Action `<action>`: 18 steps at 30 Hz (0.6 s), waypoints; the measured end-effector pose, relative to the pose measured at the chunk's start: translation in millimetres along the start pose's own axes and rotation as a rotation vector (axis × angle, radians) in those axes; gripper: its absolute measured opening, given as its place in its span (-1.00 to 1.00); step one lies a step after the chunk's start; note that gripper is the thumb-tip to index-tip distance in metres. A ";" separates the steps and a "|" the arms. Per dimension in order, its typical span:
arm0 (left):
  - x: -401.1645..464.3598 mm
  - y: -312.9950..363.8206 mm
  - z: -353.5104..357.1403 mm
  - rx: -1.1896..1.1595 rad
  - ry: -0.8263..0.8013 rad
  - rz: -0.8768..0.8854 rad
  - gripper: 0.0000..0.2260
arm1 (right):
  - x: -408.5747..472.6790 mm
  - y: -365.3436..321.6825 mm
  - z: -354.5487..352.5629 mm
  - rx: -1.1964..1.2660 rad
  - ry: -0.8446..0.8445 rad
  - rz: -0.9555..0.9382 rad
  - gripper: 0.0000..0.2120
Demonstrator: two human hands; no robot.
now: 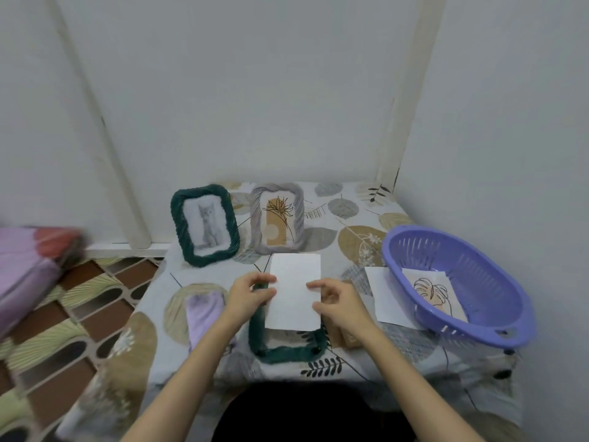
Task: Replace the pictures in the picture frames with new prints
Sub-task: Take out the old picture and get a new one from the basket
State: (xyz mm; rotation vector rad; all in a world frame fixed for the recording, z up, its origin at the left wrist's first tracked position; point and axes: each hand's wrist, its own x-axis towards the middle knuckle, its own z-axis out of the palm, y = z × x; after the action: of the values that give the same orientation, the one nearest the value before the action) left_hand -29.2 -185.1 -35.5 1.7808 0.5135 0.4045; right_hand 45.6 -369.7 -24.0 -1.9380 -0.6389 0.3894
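A white print (294, 291), blank side up, lies over a dark green woven frame (280, 349) lying flat near the table's front edge. My left hand (250, 296) pinches the print's left edge. My right hand (338, 303) hovers at its right edge with fingers loosely curled; whether it touches the paper is unclear. A lilac picture (204, 314) lies left of the frame. A brown backing piece (342, 336) shows under my right wrist. At the back, a green frame with a cat picture (205, 224) and a grey frame with a leaf print (277, 216) stand upright.
A purple plastic basket (478, 323) at the right holds a leaf-line print (435, 291); a white sheet (382, 291) lies partly under it. The patterned tablecloth (350, 228) covers the small table. Folded pink fabric (28, 269) sits at the left, above a tiled floor.
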 end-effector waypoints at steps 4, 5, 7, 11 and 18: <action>1.1 -24.4 -9.9 0.308 -0.090 0.038 -0.76 | 7.2 9.1 17.0 -0.176 -0.074 0.050 -0.67; 0.8 -28.6 -11.4 0.408 -0.126 0.064 -0.72 | 7.5 10.9 19.5 -0.242 -0.104 0.045 -0.67; 0.3 -34.4 -14.3 0.552 -0.190 0.106 -0.63 | 7.6 14.5 23.3 -0.336 -0.153 0.032 -0.66; -0.7 -37.9 -18.0 0.659 -0.256 0.148 -0.59 | 8.6 18.8 24.3 -0.475 -0.177 -0.014 -0.66; -6.0 -42.0 -17.2 0.640 -0.288 0.088 -0.55 | 8.7 21.1 24.0 -0.700 -0.159 -0.071 -0.56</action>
State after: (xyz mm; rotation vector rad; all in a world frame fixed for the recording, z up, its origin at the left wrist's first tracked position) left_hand -48.8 -164.9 -71.6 2.4361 0.3803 0.0300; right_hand 45.4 -354.3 -53.4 -2.5485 -1.0452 0.2970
